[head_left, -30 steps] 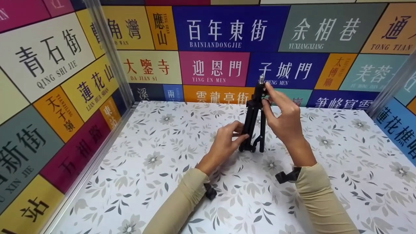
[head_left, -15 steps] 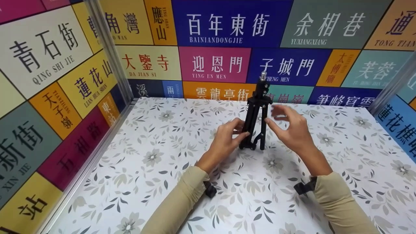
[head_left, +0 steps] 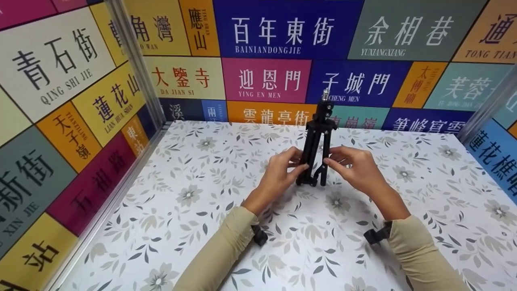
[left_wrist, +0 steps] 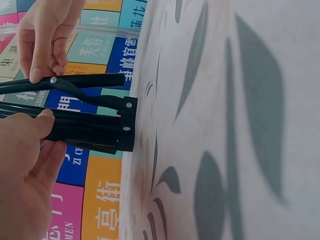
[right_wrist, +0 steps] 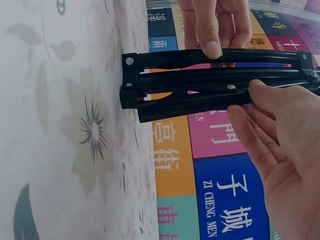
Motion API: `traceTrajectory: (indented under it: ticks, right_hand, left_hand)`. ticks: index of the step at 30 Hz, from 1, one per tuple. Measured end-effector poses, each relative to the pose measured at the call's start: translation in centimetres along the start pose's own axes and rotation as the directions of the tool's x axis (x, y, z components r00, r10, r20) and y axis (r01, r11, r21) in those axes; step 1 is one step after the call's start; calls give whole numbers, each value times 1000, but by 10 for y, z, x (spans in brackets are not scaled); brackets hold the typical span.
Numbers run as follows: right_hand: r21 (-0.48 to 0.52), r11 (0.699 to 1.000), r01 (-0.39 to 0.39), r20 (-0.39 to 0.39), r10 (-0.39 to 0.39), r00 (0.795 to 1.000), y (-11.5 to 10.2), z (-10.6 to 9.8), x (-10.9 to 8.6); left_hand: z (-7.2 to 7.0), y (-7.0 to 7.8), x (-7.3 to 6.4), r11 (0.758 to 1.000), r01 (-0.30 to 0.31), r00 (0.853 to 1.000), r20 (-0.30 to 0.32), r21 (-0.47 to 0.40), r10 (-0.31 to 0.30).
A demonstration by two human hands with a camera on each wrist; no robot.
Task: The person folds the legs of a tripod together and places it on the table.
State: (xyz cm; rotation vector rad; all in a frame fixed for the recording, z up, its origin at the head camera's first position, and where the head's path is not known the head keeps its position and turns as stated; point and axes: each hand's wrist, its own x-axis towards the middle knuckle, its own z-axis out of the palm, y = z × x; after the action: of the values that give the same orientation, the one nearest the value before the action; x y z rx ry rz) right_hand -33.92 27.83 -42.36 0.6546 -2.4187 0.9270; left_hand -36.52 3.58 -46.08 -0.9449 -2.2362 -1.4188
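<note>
A black folding tripod stand (head_left: 319, 127) with a silver screw tip stands upright toward the back of the patterned table. Its legs are mostly folded, with the right leg (left_wrist: 90, 80) angled slightly out from the others. On the left side, my left hand (head_left: 280, 167) grips the lower legs between thumb and fingers. Opposite it, my right hand (head_left: 357, 167) pinches the right leg near its brace joint. The right wrist view shows the thumb and fingers of that hand on either side of the leg (right_wrist: 195, 102). The leg's brace (left_wrist: 87, 95) runs to the lower bracket (left_wrist: 128, 125).
The table (head_left: 194, 242) has a white cloth with grey leaves and flowers. Behind it rises a wall of coloured sign panels (head_left: 266, 83), and another panelled wall (head_left: 60, 121) lies to the left. A dark camera mount (head_left: 375, 234) sits at the right wrist.
My right hand has left the top of the tripod, moved down, and now pinches the right leg. My left hand keeps its grip on the lower legs.
</note>
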Motion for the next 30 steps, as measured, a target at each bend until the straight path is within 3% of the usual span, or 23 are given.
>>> traceTrajectory:
  ticks: [30]
  right_hand:
    - [31,997,68,-99,-65,993,-2,19,3]
  left_hand:
    - [0,-1,0,1000,-2,1000,-14,4,2]
